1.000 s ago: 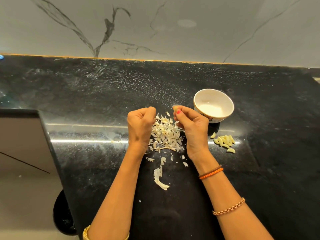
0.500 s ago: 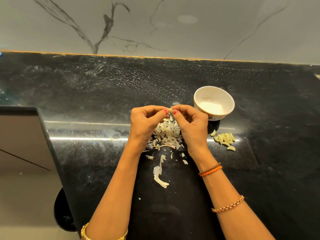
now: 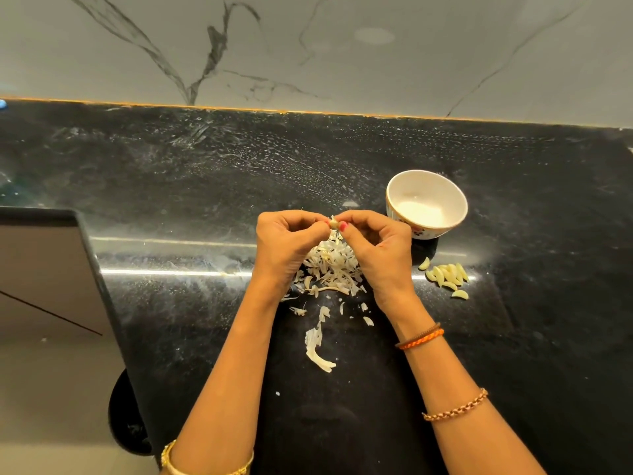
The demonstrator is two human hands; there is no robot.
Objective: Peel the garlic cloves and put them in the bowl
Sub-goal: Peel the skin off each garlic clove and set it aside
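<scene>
Before you the black stone surface (image 3: 171, 186) meets a veined marble wall (image 3: 342, 53). The white bowl (image 3: 394, 204) stands at two o'clock. Your left hand (image 3: 286, 248) and right hand (image 3: 378, 255) pinch one garlic clove (image 3: 334, 224) over the peel heap (image 3: 330, 269); its axis is unclear.

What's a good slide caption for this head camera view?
Both hands pinch a garlic clove above its peels.

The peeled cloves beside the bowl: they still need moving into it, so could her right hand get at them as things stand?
Probably yes. The peeled cloves lie in the open on the counter, just right of the right hand, nothing between. But that hand is pinching a clove with the left hand.
</scene>
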